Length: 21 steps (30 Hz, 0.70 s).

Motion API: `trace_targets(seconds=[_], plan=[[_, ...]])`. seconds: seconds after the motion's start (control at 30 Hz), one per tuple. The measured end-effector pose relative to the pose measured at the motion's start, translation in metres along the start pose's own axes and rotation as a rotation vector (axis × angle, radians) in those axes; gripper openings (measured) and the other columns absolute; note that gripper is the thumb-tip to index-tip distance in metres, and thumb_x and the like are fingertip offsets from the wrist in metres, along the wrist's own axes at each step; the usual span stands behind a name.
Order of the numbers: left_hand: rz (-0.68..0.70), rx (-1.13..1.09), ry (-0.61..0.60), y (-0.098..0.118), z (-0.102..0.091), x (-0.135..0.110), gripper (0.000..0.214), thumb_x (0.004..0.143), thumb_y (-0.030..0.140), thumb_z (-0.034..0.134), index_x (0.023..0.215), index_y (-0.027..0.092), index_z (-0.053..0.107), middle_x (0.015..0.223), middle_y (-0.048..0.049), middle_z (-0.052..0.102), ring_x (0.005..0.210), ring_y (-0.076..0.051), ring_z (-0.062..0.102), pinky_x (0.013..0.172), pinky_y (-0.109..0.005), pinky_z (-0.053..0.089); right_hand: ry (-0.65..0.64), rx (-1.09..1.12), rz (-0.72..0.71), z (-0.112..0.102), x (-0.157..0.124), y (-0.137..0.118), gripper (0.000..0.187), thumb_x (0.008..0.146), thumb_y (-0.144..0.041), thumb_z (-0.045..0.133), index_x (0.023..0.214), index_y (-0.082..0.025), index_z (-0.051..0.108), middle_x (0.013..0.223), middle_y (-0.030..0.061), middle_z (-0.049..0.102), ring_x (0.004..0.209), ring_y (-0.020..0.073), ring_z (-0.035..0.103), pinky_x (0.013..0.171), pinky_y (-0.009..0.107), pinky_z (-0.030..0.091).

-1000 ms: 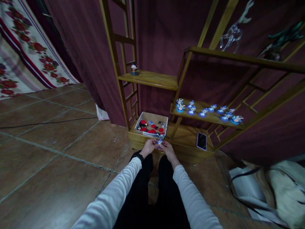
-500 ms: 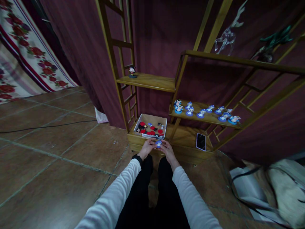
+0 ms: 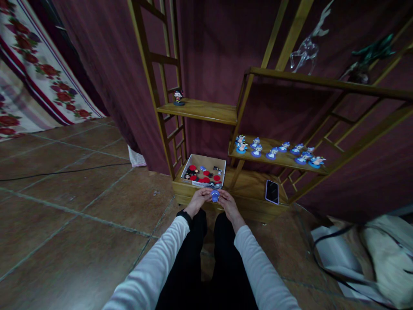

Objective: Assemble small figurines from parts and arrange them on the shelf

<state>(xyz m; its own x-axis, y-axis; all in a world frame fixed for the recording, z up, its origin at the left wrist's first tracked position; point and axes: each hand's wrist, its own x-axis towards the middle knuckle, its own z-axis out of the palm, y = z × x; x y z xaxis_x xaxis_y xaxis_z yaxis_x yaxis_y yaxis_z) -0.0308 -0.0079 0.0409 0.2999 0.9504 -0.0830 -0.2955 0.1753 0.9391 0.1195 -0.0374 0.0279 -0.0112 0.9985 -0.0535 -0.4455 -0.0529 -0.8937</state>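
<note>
My left hand [image 3: 199, 199] and my right hand [image 3: 227, 201] meet in front of my knees, both pinching a small blue figurine [image 3: 214, 196] between their fingertips. Just beyond them a white cardboard box [image 3: 195, 160] sits on the bottom board of a wooden shelf unit [image 3: 206, 112], holding several red discs and small dark and blue pieces. A row of several blue figurines [image 3: 277, 150] stands on the middle right shelf. One red and black figurine [image 3: 177, 97] stands alone on the upper left shelf.
A phone [image 3: 272, 191] lies flat on the bottom board, right of the box. A glass deer [image 3: 306, 45] and a green ornament [image 3: 371, 54] stand on the top shelf. Bags and a dark strap [image 3: 355, 254] lie on the tile floor at right. A cable [image 3: 64, 171] crosses the floor at left.
The view tilted slightly. The blue figurine has been turned between my fingers, so its round blue base now faces me; both hands stay in the same place.
</note>
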Motion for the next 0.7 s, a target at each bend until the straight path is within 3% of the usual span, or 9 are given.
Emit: trace_targets(seconds=[0.23,0.47,0.7], plan=[[-0.028,0.055,0.055,0.0028,0.0021,-0.003,0.032,0.056,0.029,0.076,0.08,0.011,0.065,0.066,-0.0028,0.064,0.059,-0.011,0.057,0.06,-0.023,0.045,-0.007,-0.038,0.016,0.0021,-0.0023,-0.0025,0.035,0.058,-0.034,0.073,0.09,-0.022,0.063,0.093,0.0034,0.066,0.083,0.0172,0.061,0.076,0.031,0.048],[-0.008,0.065,0.058,0.0,-0.0006,-0.0019,0.023,0.058,0.023,0.074,0.075,0.011,0.065,0.063,-0.0022,0.064,0.056,-0.009,0.056,0.058,-0.021,0.044,-0.033,-0.038,0.024,0.0014,-0.001,-0.001,0.033,0.058,-0.031,0.073,0.088,-0.022,0.064,0.089,0.0022,0.067,0.079,0.0157,0.061,0.074,0.03,0.048],[-0.076,0.09,0.101,-0.0019,-0.0007,0.0022,0.024,0.058,0.021,0.073,0.078,0.011,0.067,0.064,-0.0035,0.065,0.054,-0.01,0.057,0.053,-0.02,0.042,0.015,-0.026,0.058,-0.0004,0.0023,0.0037,0.038,0.056,-0.032,0.074,0.09,-0.021,0.064,0.088,0.0026,0.067,0.077,0.0162,0.062,0.072,0.031,0.049]])
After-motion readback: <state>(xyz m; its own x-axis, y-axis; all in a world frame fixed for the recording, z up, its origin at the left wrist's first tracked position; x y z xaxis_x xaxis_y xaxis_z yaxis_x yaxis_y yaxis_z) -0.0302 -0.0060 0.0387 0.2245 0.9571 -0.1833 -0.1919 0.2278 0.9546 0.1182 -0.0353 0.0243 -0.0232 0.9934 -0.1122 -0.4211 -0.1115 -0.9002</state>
